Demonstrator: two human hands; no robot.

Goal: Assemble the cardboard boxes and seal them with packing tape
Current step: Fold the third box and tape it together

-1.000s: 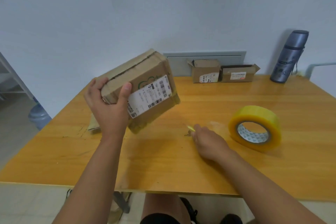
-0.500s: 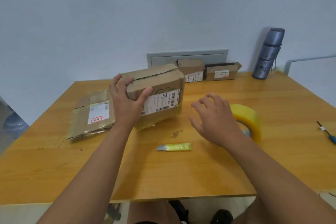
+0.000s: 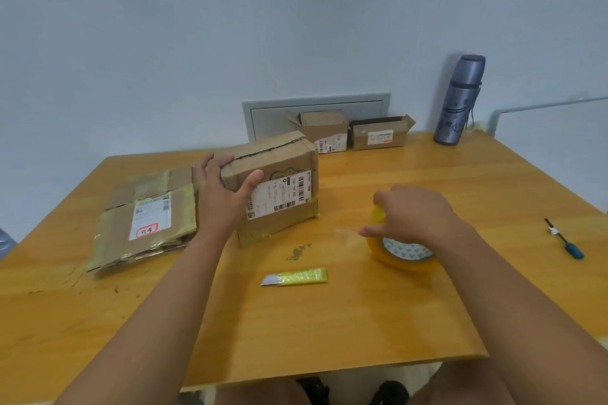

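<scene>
Sealing step underway: left hand [image 3: 221, 194] grips assembled cardboard box [image 3: 279, 174] by corner; right hand [image 3: 416, 215] curls over packing tape roll [image 3: 399, 248]. Next, probably: lift roll, find tape end, bridge top seam.

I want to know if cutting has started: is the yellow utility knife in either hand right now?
No: the yellow utility knife lies on the table between the arms, untouched.

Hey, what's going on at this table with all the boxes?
A person is packing up cardboard boxes. The left hand grips a closed box standing on the wooden table, while the right hand takes hold of a yellow tape roll. A small yellow knife lies between them, untouched. Flattened cardboard waits at the left, and two open boxes sit by the wall.
</scene>
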